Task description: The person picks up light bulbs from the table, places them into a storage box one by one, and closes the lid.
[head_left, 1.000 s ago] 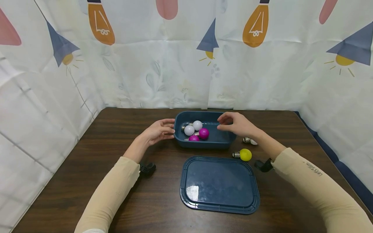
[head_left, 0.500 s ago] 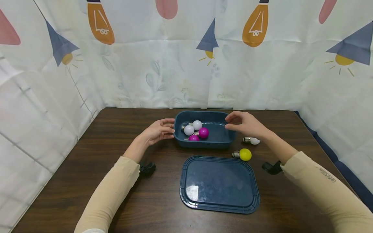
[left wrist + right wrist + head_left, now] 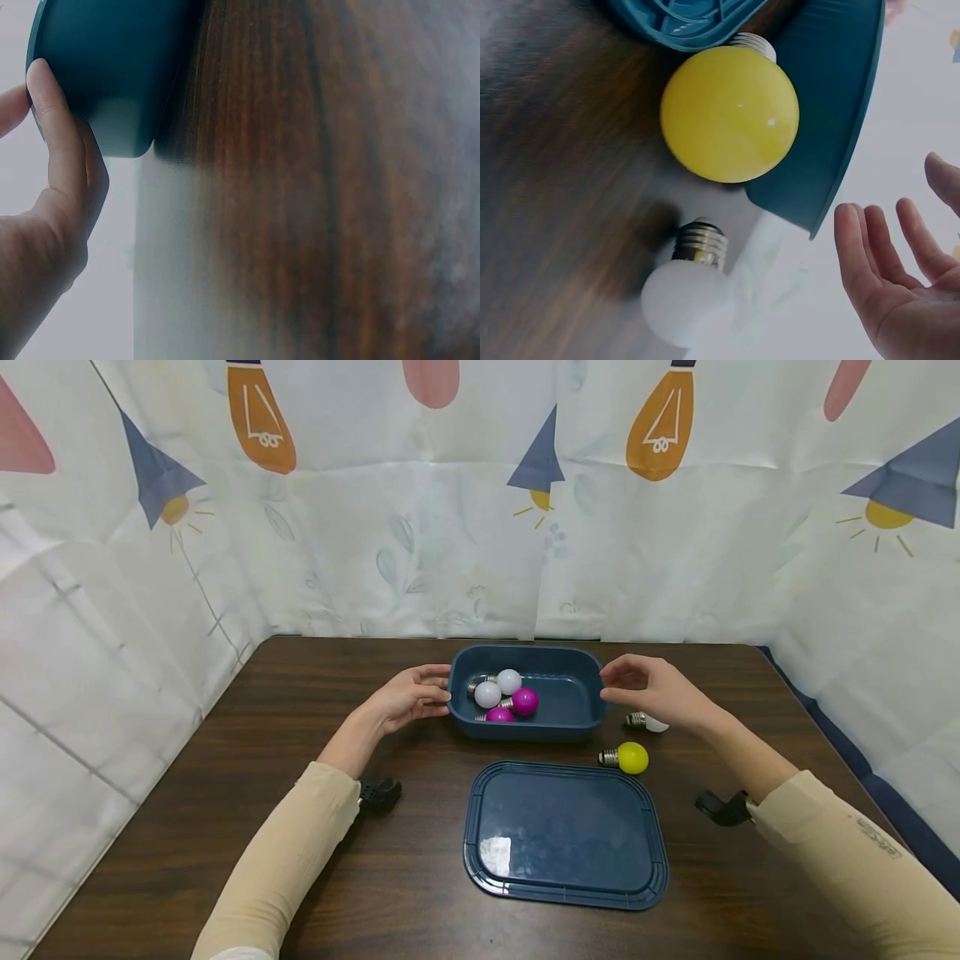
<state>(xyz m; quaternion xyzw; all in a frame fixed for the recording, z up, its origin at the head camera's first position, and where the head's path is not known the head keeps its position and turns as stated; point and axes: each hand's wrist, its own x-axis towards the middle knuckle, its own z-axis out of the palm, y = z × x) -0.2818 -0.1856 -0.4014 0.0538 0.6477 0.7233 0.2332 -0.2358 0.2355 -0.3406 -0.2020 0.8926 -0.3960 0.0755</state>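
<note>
A dark blue box (image 3: 532,732) holds two white light bulbs (image 3: 487,695) and two magenta light bulbs (image 3: 525,702), grouped toward its left side. My left hand (image 3: 408,697) rests at the box's left end, fingertips right at the rim; in the left wrist view its fingers (image 3: 64,150) lie along the outer wall. Just off the opposite end, my right hand (image 3: 652,692) is raised with bent, spread fingers and nothing between them. Beneath that hand a white light bulb (image 3: 656,724) lies on the table, partly covered. Nearer me lies a yellow light bulb (image 3: 731,116).
A flat blue lid (image 3: 562,835) lies on the brown wooden table (image 3: 360,885) in front of the box, close to the yellow bulb. A white patterned curtain (image 3: 465,552) hangs around the table's back and sides.
My right hand has moved right, from over the box's inside to just beyond its right end. The left hand, bulbs, box and lid have stayed in place.
</note>
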